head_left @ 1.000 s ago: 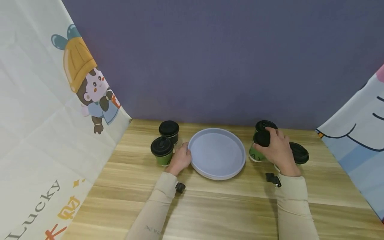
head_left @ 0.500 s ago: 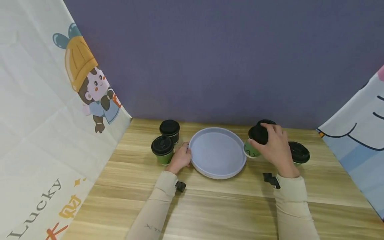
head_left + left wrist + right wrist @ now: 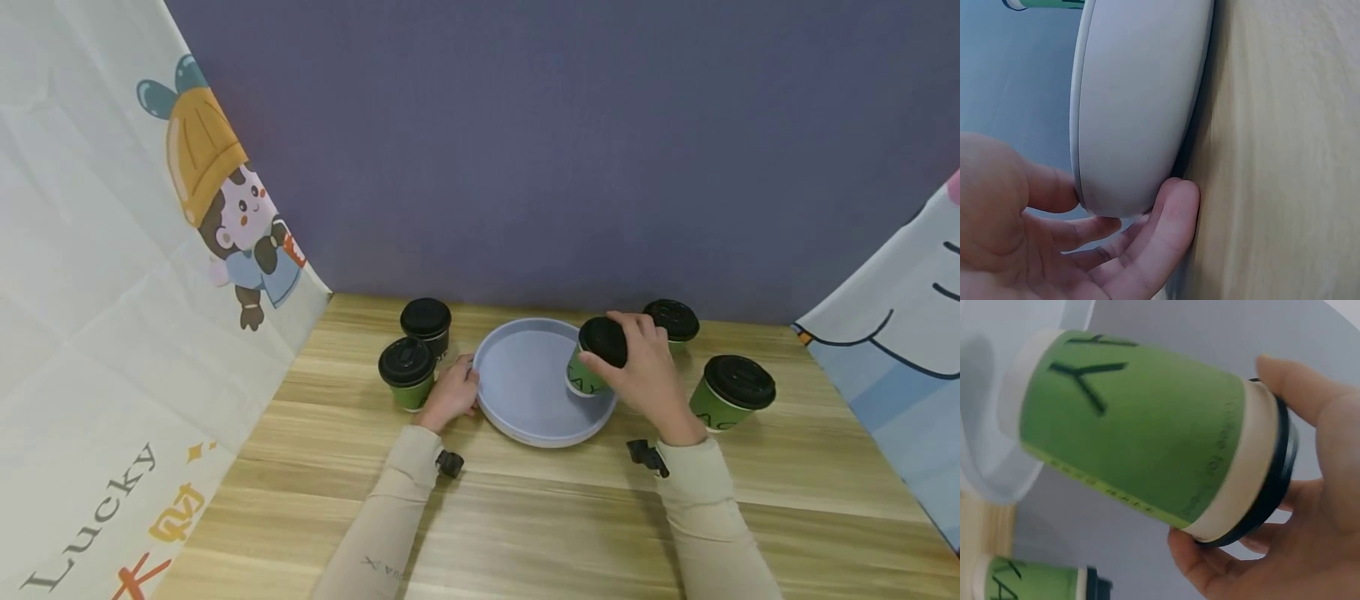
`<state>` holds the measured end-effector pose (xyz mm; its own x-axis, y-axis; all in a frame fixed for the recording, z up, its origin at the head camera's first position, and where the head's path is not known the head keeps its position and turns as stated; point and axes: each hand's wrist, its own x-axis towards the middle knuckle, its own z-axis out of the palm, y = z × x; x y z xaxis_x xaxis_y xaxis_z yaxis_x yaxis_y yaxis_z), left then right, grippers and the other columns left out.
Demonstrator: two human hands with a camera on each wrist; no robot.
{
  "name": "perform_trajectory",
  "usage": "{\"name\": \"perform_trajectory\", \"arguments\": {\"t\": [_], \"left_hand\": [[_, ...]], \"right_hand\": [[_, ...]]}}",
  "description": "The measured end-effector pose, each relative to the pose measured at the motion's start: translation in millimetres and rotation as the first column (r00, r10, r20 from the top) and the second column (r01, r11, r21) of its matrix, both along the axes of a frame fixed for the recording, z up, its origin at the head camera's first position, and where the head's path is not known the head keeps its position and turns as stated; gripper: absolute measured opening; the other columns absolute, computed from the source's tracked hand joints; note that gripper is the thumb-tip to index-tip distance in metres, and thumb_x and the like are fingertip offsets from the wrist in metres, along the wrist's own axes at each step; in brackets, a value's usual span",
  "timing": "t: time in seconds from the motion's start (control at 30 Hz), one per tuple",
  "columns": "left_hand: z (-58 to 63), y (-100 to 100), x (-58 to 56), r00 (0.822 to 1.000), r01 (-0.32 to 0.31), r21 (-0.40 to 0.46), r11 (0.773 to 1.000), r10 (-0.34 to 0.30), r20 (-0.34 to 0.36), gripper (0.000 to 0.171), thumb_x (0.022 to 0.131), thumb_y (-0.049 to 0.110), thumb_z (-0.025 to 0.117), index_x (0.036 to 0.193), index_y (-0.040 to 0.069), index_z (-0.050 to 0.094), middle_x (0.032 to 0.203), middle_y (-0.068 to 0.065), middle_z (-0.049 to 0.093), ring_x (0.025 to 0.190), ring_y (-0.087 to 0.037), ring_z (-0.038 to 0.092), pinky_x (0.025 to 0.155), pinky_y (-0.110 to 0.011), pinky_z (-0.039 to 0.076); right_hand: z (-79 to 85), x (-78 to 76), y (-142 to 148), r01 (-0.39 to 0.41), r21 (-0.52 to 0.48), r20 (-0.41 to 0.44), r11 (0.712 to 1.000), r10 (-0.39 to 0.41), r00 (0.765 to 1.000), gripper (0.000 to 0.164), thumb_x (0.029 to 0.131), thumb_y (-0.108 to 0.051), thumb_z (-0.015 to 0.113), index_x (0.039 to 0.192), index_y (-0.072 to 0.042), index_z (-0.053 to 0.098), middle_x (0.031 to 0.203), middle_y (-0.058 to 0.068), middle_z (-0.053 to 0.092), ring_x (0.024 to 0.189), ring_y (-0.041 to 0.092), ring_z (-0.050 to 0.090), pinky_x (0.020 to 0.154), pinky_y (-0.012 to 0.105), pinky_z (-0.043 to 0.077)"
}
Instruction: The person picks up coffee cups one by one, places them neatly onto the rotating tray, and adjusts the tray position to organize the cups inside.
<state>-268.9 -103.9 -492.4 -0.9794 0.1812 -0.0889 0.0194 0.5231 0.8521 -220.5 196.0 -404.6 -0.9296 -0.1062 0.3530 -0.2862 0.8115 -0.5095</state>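
Note:
My right hand (image 3: 651,371) grips a green paper coffee cup (image 3: 587,372) by its black lid (image 3: 603,341), over the right part of a round pale grey-blue tray (image 3: 517,383). In the right wrist view the cup (image 3: 1135,431) appears tilted, thumb on one side of the lid and fingers on the other. At the tray's left edge, my left hand (image 3: 451,393) holds the rim. The left wrist view has the thumb against the rim and the fingers (image 3: 1175,212) low along the outer wall (image 3: 1135,112), close to the table.
To the tray's left stand a green lidded cup (image 3: 408,383) and a dark lidded cup (image 3: 426,322) behind it. On the right are two more green lidded cups, one at the back (image 3: 672,320) and one nearer (image 3: 723,400). A dark panel (image 3: 540,167) rises behind the wooden table (image 3: 540,517).
My right hand has carried the green cup leftward from among the right-hand cups to over the tray. The left hand has stayed at the tray's edge.

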Motion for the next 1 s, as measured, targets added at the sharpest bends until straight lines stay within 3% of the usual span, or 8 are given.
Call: {"name": "perform_trajectory", "arguments": {"t": [0.23,0.53,0.77,1.0], "left_hand": [[-3.0,-5.3,-3.0,0.999,0.021,0.094,0.995,-0.025,0.041,0.047,0.109,0.015,0.041,0.154,0.001,0.04,0.089,-0.021,0.066,0.062,-0.023,0.065,0.056,-0.035,0.061],[-5.8,-7.1,-5.9,0.995,0.02,0.14,0.99,-0.033,0.091,0.046,0.11,0.017,0.041,0.154,0.004,0.042,0.095,-0.019,0.066,0.062,-0.02,0.064,0.058,-0.035,0.061],[-7.6,-8.3,-7.2,0.994,0.025,0.168,0.986,-0.042,0.101,0.046,0.11,0.018,0.041,0.154,0.003,0.041,0.098,-0.019,0.066,0.064,-0.021,0.064,0.058,-0.035,0.061],[-3.9,-9.0,-4.3,0.994,0.017,0.173,0.985,-0.036,0.108,0.047,0.111,0.018,0.037,0.155,0.004,0.041,0.084,-0.018,0.065,0.067,-0.022,0.064,0.061,-0.036,0.062]], "right_hand": [[-8.7,-1.2,-24.4,-0.054,-0.036,-0.007,0.998,0.053,0.999,0.08,0.093,-0.047,0.073,0.153,-0.005,0.04,0.149,0.027,0.039,0.135,0.05,0.036,0.107,0.069,0.036],[-15.7,-1.3,-49.2,-0.106,-0.039,-0.015,0.994,0.106,0.994,0.078,0.092,-0.046,0.076,0.153,-0.011,0.043,0.149,0.022,0.041,0.134,0.045,0.039,0.104,0.067,0.042],[-19.0,-3.9,-66.7,-0.158,-0.018,-0.037,0.987,0.157,0.987,0.076,0.091,-0.043,0.077,0.152,-0.011,0.045,0.15,0.02,0.042,0.136,0.046,0.039,0.106,0.068,0.04],[-20.7,-6.3,-82.7,-0.201,-0.04,-0.042,0.979,0.199,0.979,0.074,0.091,-0.044,0.077,0.151,-0.012,0.047,0.152,0.017,0.042,0.14,0.044,0.037,0.107,0.065,0.042]]}}
